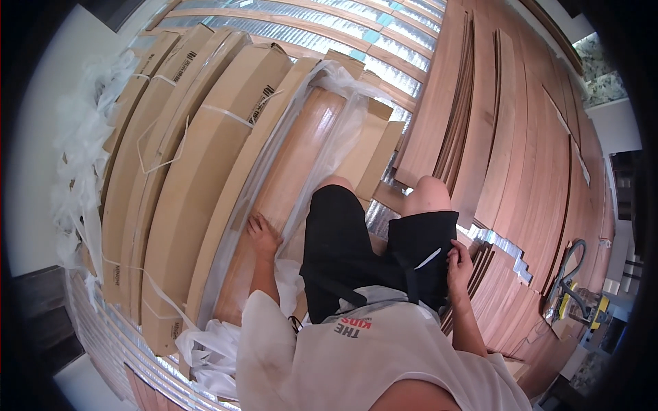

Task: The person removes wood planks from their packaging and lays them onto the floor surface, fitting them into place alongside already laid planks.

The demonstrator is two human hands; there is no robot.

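Observation:
My left hand (264, 236) lies on a reddish-brown wood plank (301, 147) inside an opened cardboard box, fingers spread and touching its surface. Translucent plastic wrap (340, 123) is peeled back along the plank's sides. The box's brown flap (370, 147) is folded out to the right. Beside my right thigh, against the leg of my black shorts (343, 240), my right hand (460, 266) is loosely curled with a gap between thumb and fingers. Nothing shows in it. A small white streak on the shorts near it is too unclear to name.
Several closed, strapped cardboard boxes (212, 123) lie side by side at the left, next to crumpled plastic (92, 144). Reddish planks (517, 151) cover the right side, some stacked. Wooden battens (301, 14) over silver foil run at the back. A yellow-and-black tool (600, 312) sits far right.

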